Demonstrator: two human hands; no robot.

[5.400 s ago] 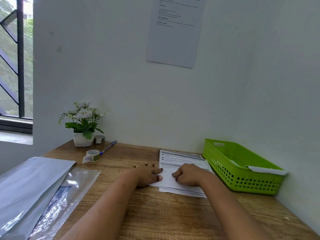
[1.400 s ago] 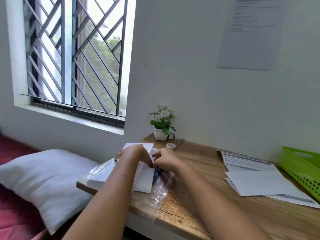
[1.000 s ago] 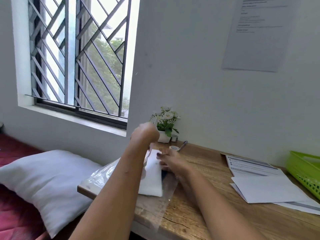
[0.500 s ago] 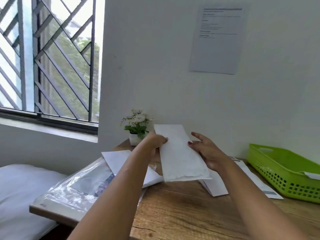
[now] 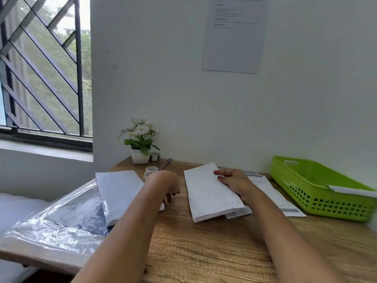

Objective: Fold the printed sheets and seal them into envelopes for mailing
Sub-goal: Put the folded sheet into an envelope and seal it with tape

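My right hand (image 5: 234,182) holds a white envelope (image 5: 210,193) by its right edge, thumb on top, low over the wooden desk (image 5: 214,252). Under and right of it lie the printed sheets (image 5: 273,193), and a folded sheet (image 5: 239,213) peeks out below the envelope. My left hand (image 5: 165,185) hangs left of the envelope with fingers curled down, holding nothing, beside a loose stack of white envelopes (image 5: 120,193). That stack lies half out of a clear plastic pack (image 5: 61,221) at the desk's left end.
A green plastic basket (image 5: 322,201) stands at the right with a white paper (image 5: 355,189) in it. At the back are a potted flower (image 5: 140,144), a tape roll (image 5: 152,169), a smaller roll (image 5: 155,156) and a pen (image 5: 165,163). The wall is close behind.
An envelope was pulled from the plastic pack and carried right. My left hand has let go of it; my right hand now holds it alone, lower over the sheets.
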